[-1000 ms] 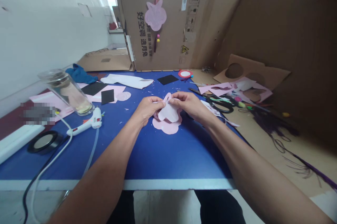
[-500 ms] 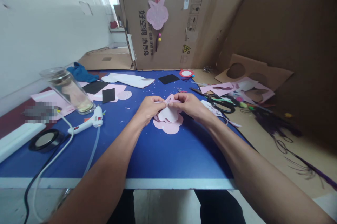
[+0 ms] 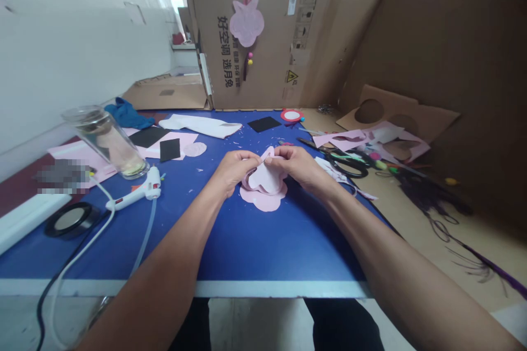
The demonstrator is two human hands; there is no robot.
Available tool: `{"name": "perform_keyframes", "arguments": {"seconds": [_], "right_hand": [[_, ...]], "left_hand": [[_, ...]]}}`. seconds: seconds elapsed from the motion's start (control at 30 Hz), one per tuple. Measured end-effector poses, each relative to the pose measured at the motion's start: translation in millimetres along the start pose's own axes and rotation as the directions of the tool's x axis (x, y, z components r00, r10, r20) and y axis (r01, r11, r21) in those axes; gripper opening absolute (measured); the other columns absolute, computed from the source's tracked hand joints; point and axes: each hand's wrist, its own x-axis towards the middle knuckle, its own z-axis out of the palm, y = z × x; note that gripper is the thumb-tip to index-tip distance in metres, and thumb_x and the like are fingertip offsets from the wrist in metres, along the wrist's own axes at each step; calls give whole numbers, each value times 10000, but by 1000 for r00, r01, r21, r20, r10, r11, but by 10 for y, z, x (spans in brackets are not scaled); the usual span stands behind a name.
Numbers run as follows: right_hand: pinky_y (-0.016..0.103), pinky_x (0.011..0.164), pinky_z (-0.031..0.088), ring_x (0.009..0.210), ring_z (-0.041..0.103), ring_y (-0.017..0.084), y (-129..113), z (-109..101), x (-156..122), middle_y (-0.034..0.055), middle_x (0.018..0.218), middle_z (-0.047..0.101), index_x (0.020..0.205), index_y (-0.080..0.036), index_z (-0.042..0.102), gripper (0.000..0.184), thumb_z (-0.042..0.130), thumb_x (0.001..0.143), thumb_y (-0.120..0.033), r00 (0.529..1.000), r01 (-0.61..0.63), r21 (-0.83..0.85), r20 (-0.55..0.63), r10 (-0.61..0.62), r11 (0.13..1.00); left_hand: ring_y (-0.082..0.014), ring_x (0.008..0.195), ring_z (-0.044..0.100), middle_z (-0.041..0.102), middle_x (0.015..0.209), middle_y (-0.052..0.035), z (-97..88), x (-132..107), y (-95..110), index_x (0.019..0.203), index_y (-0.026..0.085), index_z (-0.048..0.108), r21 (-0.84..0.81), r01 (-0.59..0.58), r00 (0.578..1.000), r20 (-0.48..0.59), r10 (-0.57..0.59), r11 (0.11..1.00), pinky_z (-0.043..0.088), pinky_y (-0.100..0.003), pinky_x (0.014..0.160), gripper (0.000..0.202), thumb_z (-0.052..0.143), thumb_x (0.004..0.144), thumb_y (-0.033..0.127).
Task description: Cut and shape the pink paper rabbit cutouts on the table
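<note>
Both hands meet over the middle of the blue table (image 3: 255, 246). My left hand (image 3: 233, 170) and my right hand (image 3: 294, 165) pinch the top of a pale pink cut-out piece (image 3: 265, 179), fingers closed on its upper edge. The piece is lifted a little above a larger pink flower-shaped cut-out (image 3: 263, 198) that lies flat on the table right under it. A finished pink flower shape with hanging beads (image 3: 246, 22) is stuck to the cardboard wall behind.
A white glue gun (image 3: 138, 194) with its cord and a glass jar (image 3: 105, 142) stand at the left. A roll of black tape (image 3: 68, 219) lies near the left edge. Black scissors (image 3: 346, 163), pink scraps and dark tassel threads (image 3: 444, 202) lie at the right. Cardboard walls close the back and right.
The hands have barely shifted. The fingers have worked the held pink piece slightly, and it now sits a little lower over the flower shape.
</note>
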Motion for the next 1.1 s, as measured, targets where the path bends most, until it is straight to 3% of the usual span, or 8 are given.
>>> {"name": "perform_keyframes", "arguments": {"seconds": [0.73,0.93,1.1], "right_hand": [[246,538,390,591,532,128,-21,0,-7,-10,687,651,805,-179,708,322,849,708,-452,999,-38,95,-31,42,995],[258,586,449,644,570,144,45,-49,54,3,731,668,828,-199,718,362,828,759,-537,998,-50,220,-14,54,974],[271,603,468,658,582,150,23,-44,40,13,761,687,844,-202,725,357,856,733,-515,998,-54,169,-8,56,984]], "left_hand": [[-111,515,515,621,612,6,3,0,-12,755,172,702,-23,65,998,18,-64,998,387,-242,509,165,798,690,290],[-109,517,522,632,625,4,-11,23,-23,763,174,708,-21,66,998,-11,-67,998,402,-240,509,158,794,684,281],[-106,508,510,619,610,11,-11,22,-26,742,176,703,-10,52,999,-13,-52,999,390,-237,496,147,793,689,279]]}}
